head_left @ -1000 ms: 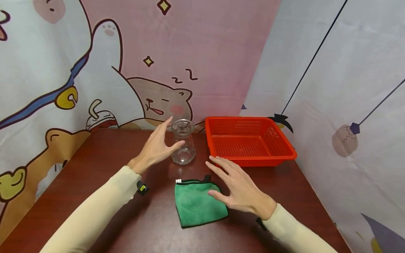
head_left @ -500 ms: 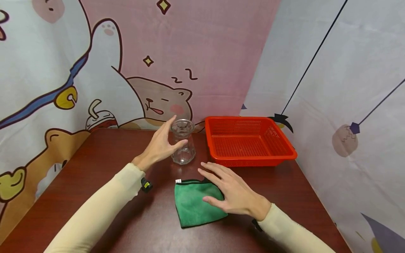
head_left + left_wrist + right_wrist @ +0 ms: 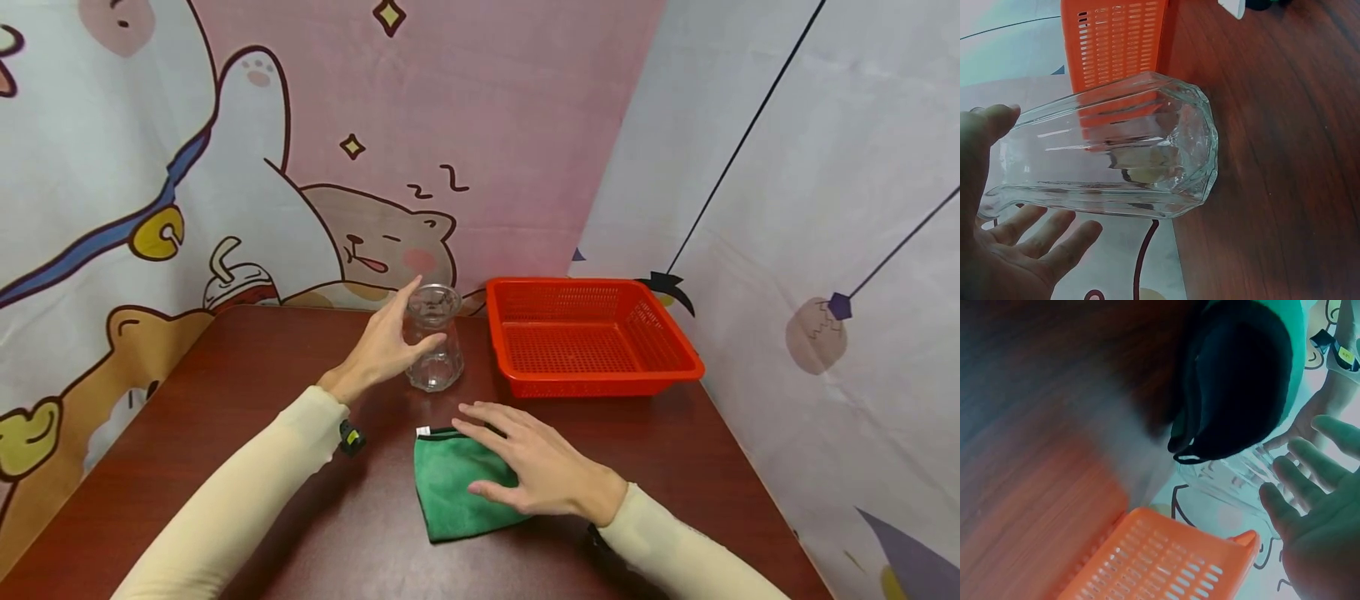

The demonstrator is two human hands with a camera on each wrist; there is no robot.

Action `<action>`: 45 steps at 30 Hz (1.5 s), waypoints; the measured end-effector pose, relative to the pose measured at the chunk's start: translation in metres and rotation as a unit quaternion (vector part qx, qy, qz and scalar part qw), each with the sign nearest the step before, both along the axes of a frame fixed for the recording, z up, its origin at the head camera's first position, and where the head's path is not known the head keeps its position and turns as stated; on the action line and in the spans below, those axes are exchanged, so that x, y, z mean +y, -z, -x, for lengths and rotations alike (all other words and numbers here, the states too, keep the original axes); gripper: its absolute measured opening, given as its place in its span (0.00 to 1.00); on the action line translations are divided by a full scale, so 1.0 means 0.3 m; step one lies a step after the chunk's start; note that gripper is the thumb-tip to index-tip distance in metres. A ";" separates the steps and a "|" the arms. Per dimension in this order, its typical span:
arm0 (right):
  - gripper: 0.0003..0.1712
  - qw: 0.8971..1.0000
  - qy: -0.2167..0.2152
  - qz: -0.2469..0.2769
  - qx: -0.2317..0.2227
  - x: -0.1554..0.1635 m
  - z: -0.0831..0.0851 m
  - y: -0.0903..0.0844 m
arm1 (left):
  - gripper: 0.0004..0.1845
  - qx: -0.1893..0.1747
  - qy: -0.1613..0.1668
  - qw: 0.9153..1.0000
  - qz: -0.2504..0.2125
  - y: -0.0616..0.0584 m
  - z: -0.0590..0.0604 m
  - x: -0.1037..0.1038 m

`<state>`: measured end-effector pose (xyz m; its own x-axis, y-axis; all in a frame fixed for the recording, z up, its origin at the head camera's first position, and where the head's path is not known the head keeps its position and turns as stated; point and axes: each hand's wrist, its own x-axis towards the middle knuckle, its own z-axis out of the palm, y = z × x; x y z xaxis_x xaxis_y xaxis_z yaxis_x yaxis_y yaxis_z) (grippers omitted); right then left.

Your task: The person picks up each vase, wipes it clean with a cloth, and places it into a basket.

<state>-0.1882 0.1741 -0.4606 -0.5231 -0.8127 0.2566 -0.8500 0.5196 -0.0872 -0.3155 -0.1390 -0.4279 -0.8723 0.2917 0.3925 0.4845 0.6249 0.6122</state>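
Dark wooden table (image 3: 225, 375), cartoon curtains behind. Left hand (image 3: 382, 346) spread, closer around upright glass (image 3: 435, 346) than second ago, thumb touching; no grip yet. Right hand (image 3: 525, 467) flat, fingers spread, slid further onto green cloth (image 3: 450, 492). Red basket (image 3: 592, 337) right of glass.

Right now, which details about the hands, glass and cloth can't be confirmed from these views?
- Left hand on the glass: head view hides the contact behind the hand; in the left wrist view the fingers look spread apart from it.
- Right hand over the green cloth: touching or hovering is unclear; the right wrist view is blurred.
- Red basket: far side cut off in both wrist views.
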 end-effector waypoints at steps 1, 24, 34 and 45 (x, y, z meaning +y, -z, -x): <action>0.48 1.000 -0.004 -0.001 0.003 -0.003 0.001 0.003 | 0.61 -0.001 0.000 1.000 0.001 0.001 0.000 0.000; 0.48 0.998 -0.034 -0.048 -0.038 -0.044 0.010 0.027 | 0.60 -0.007 0.027 1.000 -0.009 0.008 0.015 -0.001; 0.49 0.995 -0.038 -0.083 -0.042 -0.062 0.008 0.050 | 0.59 -0.012 0.028 0.999 -0.008 0.009 0.015 -0.006; 0.47 0.993 -0.037 -0.099 -0.049 -0.071 0.017 0.065 | 0.59 -0.018 0.035 0.999 -0.006 0.011 0.015 -0.018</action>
<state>-0.1932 0.1527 -0.4802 -0.4742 -0.8795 0.0393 -0.8792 0.4707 -0.0740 -0.3201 -0.1442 -0.4311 -0.8640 0.3471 0.3647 0.5034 0.5832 0.6375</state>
